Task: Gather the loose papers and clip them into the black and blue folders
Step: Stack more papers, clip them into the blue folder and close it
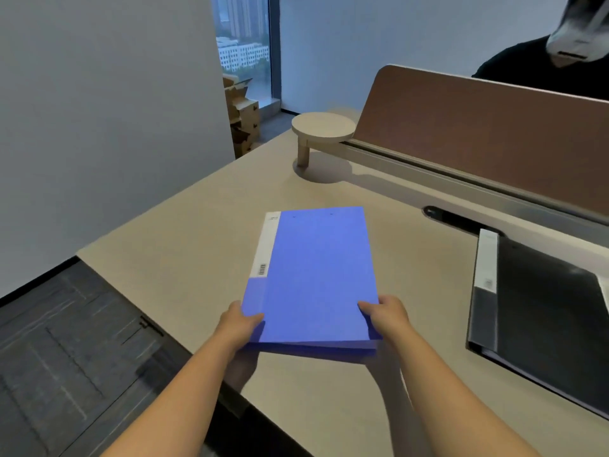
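A closed blue folder point(316, 275) with a white spine label is held just above the beige desk point(184, 258), its near end lifted. My left hand point(239, 324) grips its near left corner, thumb on the cover. My right hand point(385, 316) grips its near right corner the same way. A closed black folder point(543, 311) with a white spine label lies flat on the desk at the right, apart from both hands. A white paper edge point(604, 291) sticks out at its far right side. No loose papers show on the desk.
A round beige stand point(323, 127) sits at the desk's far end beside a brown divider panel point(487, 133). A person in black sits behind the divider. A dark cable slot point(441, 214) is cut into the desk. The desk edge drops to dark carpet point(66, 357) at the left.
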`<action>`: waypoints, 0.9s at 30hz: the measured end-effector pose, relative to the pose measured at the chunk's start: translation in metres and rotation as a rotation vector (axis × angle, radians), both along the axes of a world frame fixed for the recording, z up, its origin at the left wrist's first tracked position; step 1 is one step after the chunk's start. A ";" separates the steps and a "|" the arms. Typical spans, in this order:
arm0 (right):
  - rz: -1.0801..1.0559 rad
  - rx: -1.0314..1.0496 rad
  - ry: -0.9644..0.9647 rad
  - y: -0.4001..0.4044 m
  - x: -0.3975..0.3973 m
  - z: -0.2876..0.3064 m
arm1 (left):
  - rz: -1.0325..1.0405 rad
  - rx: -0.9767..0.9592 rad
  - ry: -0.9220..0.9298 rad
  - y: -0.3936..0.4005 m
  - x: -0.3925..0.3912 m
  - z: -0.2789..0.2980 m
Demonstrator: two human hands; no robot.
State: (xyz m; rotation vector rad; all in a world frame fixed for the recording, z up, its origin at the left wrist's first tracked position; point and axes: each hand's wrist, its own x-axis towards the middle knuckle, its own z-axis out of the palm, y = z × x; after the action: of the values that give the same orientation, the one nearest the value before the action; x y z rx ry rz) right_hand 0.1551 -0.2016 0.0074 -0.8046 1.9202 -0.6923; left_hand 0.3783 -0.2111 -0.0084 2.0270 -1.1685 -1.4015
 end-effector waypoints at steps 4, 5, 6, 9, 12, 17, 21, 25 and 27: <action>-0.055 0.131 0.094 0.001 -0.005 -0.036 | -0.009 0.046 -0.094 -0.008 0.005 -0.014; -0.074 0.141 0.100 0.001 -0.004 -0.038 | -0.014 0.052 -0.110 -0.011 0.006 -0.016; -0.097 0.142 0.098 0.000 -0.003 -0.040 | -0.014 0.055 -0.123 -0.014 0.006 -0.018; -0.151 0.164 0.079 -0.001 -0.003 -0.038 | -0.010 0.060 -0.098 -0.023 0.005 -0.021; -0.204 0.171 -0.007 -0.001 -0.007 -0.037 | 0.002 0.066 0.018 -0.029 0.003 -0.016; -0.195 0.115 -0.181 0.003 -0.002 -0.028 | 0.043 0.052 0.108 -0.034 0.003 -0.012; -0.222 -0.031 -0.174 0.014 -0.009 -0.019 | 0.049 -0.047 0.152 -0.035 -0.012 -0.007; -0.303 -0.112 -0.129 0.034 -0.044 -0.004 | -0.032 -0.076 0.192 -0.032 -0.056 0.004; -0.376 -0.119 -0.100 0.047 -0.071 0.001 | -0.089 -0.092 0.206 -0.027 -0.087 0.011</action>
State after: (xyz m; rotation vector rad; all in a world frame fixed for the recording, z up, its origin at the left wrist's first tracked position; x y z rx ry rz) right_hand 0.0840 -0.1546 0.0086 -0.4700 1.9719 -1.0618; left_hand 0.2911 -0.2382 0.0022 1.7418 -1.2213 -1.5283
